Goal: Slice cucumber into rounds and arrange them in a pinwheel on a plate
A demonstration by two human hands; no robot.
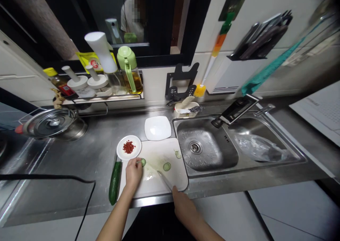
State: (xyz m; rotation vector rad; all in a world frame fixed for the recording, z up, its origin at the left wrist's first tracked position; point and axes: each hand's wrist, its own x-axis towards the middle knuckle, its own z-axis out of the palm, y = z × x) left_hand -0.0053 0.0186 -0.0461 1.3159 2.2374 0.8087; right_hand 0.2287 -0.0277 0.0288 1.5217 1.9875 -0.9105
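Observation:
On the left of the white cutting board [154, 188], my left hand [133, 172] is closed with a small cucumber piece [143, 162] at its fingertips. My right hand [183, 204] grips a knife [165, 181] at the board's front edge, its blade pointing up and left over the board. Cucumber slices [166, 166] lie to the right of the blade tip, and thin green peelings [177, 154] lie near the right edge. A whole cucumber [115, 182] rests along the board's left side. Behind my left hand, a white plate [120, 153] holds chopped red pieces [129, 147].
An empty square white dish [157, 128] stands behind the board. To the right is a double sink [207, 166] with a black faucet [233, 110] and a plastic bag [261, 148]. A lidded pot [71, 129] sits at left; a black cable [90, 195] crosses the counter.

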